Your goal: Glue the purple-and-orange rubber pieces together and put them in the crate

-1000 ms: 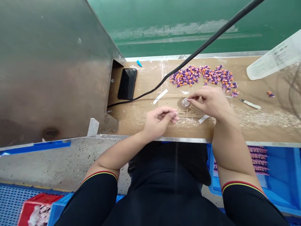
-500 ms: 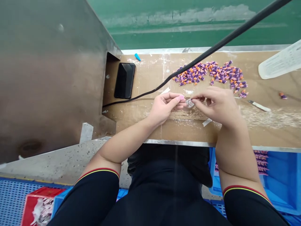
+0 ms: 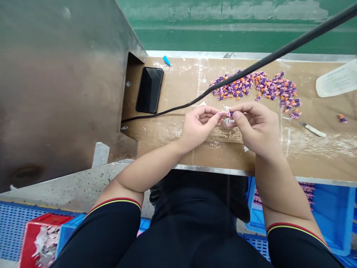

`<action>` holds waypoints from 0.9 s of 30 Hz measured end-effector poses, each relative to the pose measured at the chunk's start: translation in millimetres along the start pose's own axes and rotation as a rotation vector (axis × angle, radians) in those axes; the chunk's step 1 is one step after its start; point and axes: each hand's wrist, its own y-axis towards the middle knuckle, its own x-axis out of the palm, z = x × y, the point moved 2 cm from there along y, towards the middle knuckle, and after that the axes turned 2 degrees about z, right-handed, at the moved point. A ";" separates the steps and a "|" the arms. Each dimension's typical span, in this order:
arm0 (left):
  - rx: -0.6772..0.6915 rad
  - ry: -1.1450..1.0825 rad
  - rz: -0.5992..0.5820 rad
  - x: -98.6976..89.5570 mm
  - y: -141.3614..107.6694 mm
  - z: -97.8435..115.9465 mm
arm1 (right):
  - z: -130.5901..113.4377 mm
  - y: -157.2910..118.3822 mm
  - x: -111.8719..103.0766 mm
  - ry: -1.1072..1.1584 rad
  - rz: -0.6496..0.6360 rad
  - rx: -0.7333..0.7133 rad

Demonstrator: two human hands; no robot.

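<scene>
My left hand (image 3: pixel 198 125) is closed in a pinch at the middle of the cardboard-covered bench, with a small pink piece (image 3: pixel 220 113) at its fingertips, mostly covered by them. Facing it, my right hand (image 3: pixel 259 128) pinches a small purple figure piece (image 3: pixel 230 114) between thumb and forefinger. The two pieces are close together; whether they touch I cannot tell. Just below the fingertips sits a small clear round dish (image 3: pixel 228 123), partly hidden by the right fingers. Behind my hands lies a heap of small purple, orange and pink figure pieces (image 3: pixel 267 85).
A black cable (image 3: pixel 192 102) crosses above the bench. At left are a phone (image 3: pixel 150 89), a blue cap (image 3: pixel 166 60) and a metal housing (image 3: pixel 64 93). A knife (image 3: pixel 314 129), one loose figure (image 3: pixel 341 118) and a white container (image 3: pixel 337 80) are at right. Blue bin (image 3: pixel 331 216) below.
My right hand has drawn up from the clear dish, turned, and brought the purple piece beside the left fingertips. My left fingers have closed further over the pink piece. The view has shifted slightly.
</scene>
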 end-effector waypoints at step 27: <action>-0.238 -0.279 -0.006 -6.6 2.6 7.6 | -1.0 -5.5 11.8 -0.208 0.150 -0.232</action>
